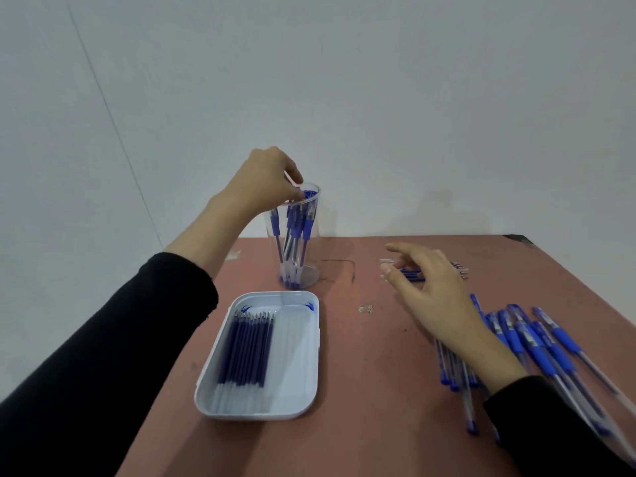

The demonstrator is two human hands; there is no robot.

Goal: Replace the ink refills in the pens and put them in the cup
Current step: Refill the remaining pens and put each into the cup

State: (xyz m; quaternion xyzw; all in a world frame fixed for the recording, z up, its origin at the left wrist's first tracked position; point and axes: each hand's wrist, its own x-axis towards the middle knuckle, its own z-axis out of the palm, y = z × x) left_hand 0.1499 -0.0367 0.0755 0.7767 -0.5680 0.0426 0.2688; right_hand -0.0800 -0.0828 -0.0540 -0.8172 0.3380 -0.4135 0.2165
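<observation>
Fingers (293,174): on the left hand (265,180), thumb and forefinger curl close together over the pen tops at the mouth of the cup (316,246); whether they pinch one I cannot tell.
Right hand (435,290): hovers over the table (361,390), fingers spread and relaxed, holding nothing.
Cup: clear, upright, near the table's far edge.
Finished pens (294,228): several stand inside the cup.
Fresh refills (247,349): a row lies in the white tray (303,390), just in front of the cup.
Loose pens (537,342): a heap at the right, partly under the right forearm.
Spent refills (413,274): likely the few dark sticks beneath the right fingertips.
Progress: probably around halfway; the heap awaits refilling.
</observation>
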